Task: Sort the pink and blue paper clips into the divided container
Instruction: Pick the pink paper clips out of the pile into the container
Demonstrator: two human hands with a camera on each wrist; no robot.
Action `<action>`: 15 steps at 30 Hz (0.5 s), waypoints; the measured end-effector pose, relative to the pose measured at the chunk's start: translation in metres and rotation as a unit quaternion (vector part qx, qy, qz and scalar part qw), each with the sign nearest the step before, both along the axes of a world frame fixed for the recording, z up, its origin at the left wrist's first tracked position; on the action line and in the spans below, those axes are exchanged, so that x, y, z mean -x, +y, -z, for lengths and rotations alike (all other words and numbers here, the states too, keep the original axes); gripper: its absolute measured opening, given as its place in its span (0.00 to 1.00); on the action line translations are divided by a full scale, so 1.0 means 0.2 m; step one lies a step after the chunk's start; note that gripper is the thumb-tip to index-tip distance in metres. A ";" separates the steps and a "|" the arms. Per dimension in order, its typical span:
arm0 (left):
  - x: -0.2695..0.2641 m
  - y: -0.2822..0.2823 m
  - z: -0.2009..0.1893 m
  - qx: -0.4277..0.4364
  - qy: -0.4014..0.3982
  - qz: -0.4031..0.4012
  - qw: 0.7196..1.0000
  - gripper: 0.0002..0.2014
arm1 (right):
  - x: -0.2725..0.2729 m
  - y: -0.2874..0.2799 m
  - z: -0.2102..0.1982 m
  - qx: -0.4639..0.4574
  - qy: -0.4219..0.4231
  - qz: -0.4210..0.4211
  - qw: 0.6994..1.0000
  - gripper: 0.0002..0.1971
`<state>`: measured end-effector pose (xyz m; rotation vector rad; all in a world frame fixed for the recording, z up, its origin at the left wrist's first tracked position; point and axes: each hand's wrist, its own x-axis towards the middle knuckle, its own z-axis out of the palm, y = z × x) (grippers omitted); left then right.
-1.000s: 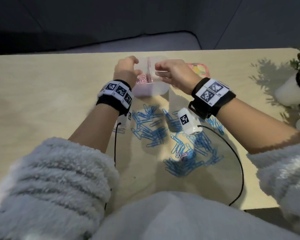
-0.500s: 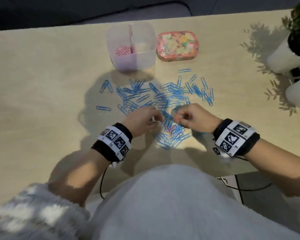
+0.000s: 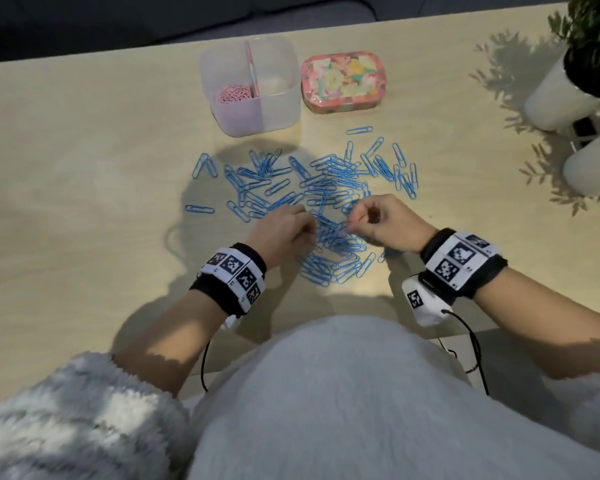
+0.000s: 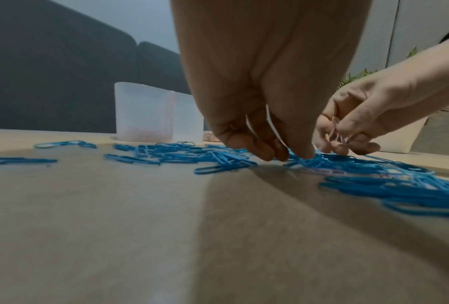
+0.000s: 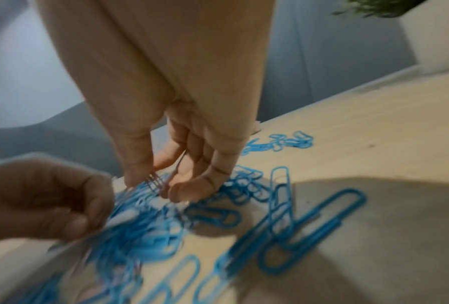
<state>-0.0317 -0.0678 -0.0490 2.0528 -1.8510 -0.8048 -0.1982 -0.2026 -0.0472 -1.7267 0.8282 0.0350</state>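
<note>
Pink clips [image 4: 335,131], which we saw only in wrist views, were pinched by right hand [image 3: 388,223]; left hand [image 3: 284,230] fingertips curled onto blue clips [image 3: 326,188].

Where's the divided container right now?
In the head view the divided container stands at the far side of the table, left of centre, directly left of the floral tin and beyond the spread of blue paper clips.

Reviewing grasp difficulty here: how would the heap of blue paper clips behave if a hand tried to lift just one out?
Likely tangled: the blue paper clips lie overlapped, so one probably drags neighbours. They look thin, flat and light on the table, so they probably need a fingertip pinch, like the right hand gripping pink clips. They would slide rather than roll.
</note>
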 end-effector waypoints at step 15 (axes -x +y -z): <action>0.03 -0.02 0.01 0.002 -0.058 0.084 0.995 0.08 | 0.04 -0.02 -0.04 -0.070 0.034 0.049 0.996 0.16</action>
